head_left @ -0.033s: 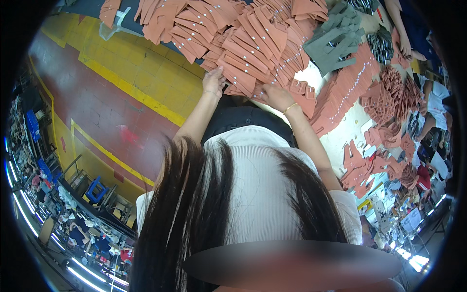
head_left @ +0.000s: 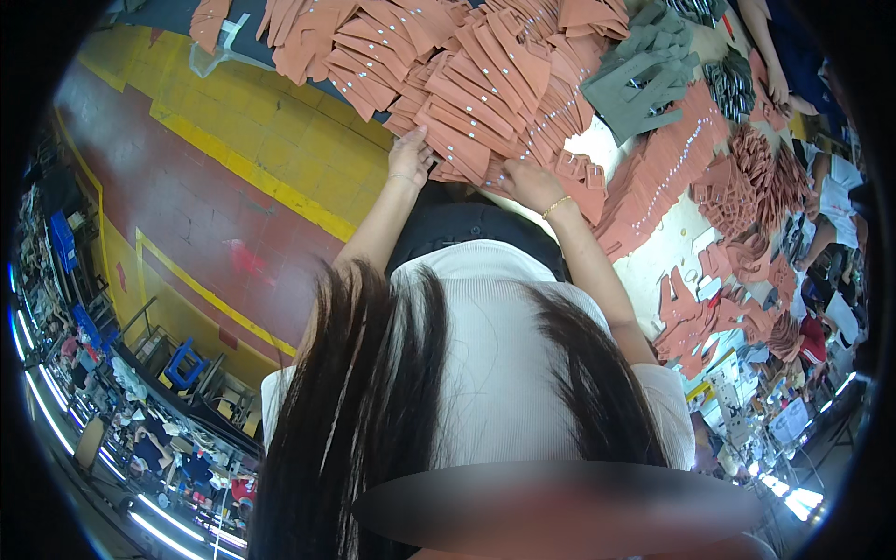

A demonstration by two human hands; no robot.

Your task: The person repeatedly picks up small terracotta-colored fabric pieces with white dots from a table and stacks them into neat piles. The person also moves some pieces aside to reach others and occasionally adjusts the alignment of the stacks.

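Salmon-coloured cut fabric pieces point(head_left: 471, 110) lie in fanned, overlapping rows along the near part of the table, many with small white tags. At the near left edge of these rows, my left hand point(head_left: 408, 157) has its fingers curled in around the corner of a fabric piece point(head_left: 457, 152). My right hand point(head_left: 534, 188) is a little to the right, fingers bent down and closed on the near edge of the same pieces. Its fingertips are partly hidden. Right beside it lie salmon pieces with squarish cut-out loops point(head_left: 581, 172).
Dark green fabric pieces point(head_left: 639, 79) lie beyond, to the right. More salmon bundles point(head_left: 723, 191) cover the pale tabletop point(head_left: 653, 241). Another person's hand point(head_left: 777, 86) rests at the far right. A yellow and red painted floor point(head_left: 215, 201) stretches left, with a blue stool point(head_left: 187, 364).
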